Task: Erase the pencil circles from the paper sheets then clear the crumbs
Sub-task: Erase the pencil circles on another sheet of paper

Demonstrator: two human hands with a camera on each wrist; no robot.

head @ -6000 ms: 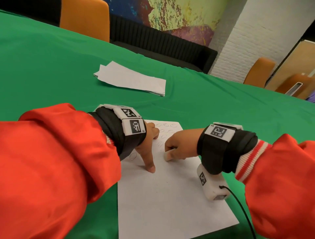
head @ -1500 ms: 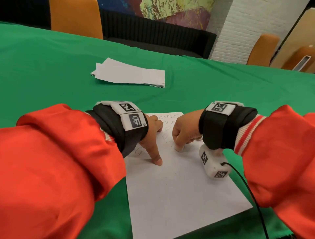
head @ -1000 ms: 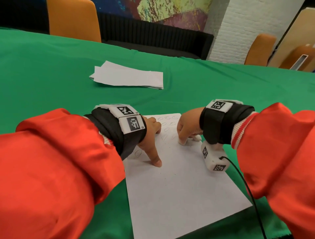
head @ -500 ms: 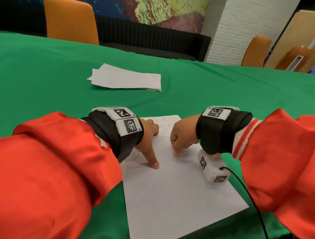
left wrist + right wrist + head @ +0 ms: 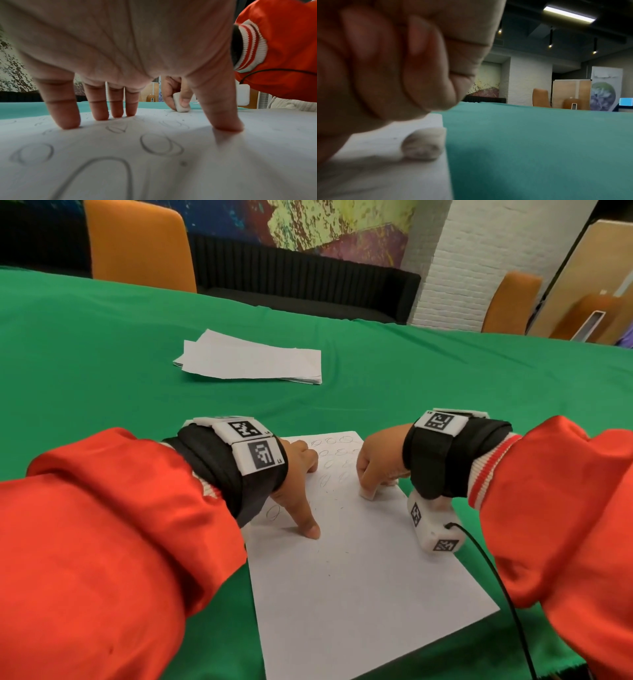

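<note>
A white paper sheet (image 5: 359, 583) lies on the green tablecloth in front of me. Pencil circles (image 5: 330, 441) fill its far end and more circles (image 5: 161, 144) show under my left palm. My left hand (image 5: 298, 474) presses the sheet down with straight, spread fingers (image 5: 65, 115), thumb tip (image 5: 310, 530) nearer me. My right hand (image 5: 376, 460) grips a white eraser (image 5: 368, 493), also visible as the eraser (image 5: 181, 103), its end touching the paper near the right edge. Dark crumbs (image 5: 330, 498) are scattered between the hands.
A stack of paper sheets (image 5: 253, 364) lies farther back on the green table (image 5: 102, 371). A small grey-white lump (image 5: 423, 143) sits at the sheet's right edge. A black cable (image 5: 496, 577) trails from my right wrist. Orange chairs (image 5: 140, 244) stand beyond the table.
The right hand has rubbed the eraser back and forth near the sheet's right side. The left hand has stayed pressed on the paper in the same place.
</note>
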